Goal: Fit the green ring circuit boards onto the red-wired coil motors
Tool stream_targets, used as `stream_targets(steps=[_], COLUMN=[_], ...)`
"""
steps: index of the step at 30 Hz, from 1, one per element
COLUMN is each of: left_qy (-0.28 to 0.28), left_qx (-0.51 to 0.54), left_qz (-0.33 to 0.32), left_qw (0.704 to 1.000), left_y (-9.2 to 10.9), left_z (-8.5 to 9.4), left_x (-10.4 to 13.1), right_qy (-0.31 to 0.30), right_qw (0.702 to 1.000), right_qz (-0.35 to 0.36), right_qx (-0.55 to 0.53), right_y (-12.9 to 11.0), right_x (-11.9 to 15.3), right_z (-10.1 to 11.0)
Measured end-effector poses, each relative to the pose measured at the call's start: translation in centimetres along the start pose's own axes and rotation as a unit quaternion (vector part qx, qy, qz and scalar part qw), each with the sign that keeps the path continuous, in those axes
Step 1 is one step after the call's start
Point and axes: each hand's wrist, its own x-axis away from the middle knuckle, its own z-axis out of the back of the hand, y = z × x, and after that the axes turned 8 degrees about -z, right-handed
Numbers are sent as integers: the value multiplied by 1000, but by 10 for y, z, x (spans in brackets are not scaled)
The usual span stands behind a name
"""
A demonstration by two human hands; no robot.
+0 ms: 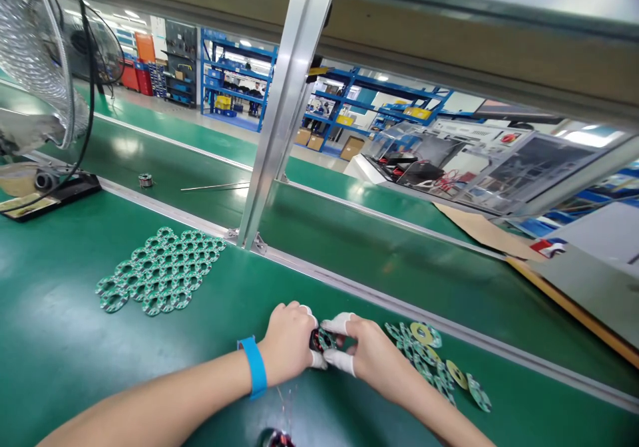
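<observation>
My left hand point(292, 337), with white finger cots and a blue wrist strap point(255, 367), is closed around a small dark motor stator with reddish copper windings point(316, 342). Against the stator's right face sits a green ring-shaped circuit board point(328, 340). My right hand point(367, 354) pinches this board between white-covered thumb and finger. Whether the board is fully seated on the stator cannot be seen. Below my hands, at the bottom edge, another wound stator point(279, 439) shows partly, thin wires standing up from it.
Left on the green bench lie rows of ring boards point(162, 267). To the right is a loose pile of boards point(424, 354), some with yellowish faces. An aluminium post point(274, 108) rises behind. A soldering stand point(50, 191) and duct point(42, 41) are far left; one stator point(145, 180) stands beyond the rail.
</observation>
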Motion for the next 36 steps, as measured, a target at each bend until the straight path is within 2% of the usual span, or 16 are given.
stream_targets(steps=[6,13,22,36], left_qy=[1,1,-2,-5], left_qx=[-2,0,0,-8], left_qz=[1,1,6,14], left_qw=[1000,1000,1000,1000], left_y=[0,1,2,4], left_z=[-1,-3,-6,-5], left_x=[0,0,1,2], right_qy=[28,48,58,51], right_qw=[994,984,980,987], right_qz=[-4,-8,2,-50], right_qx=[-108,-173,-191,-145], right_y=[12,18,15,11], right_x=[6,9,7,5], right_z=[-18,-31,-28,-28])
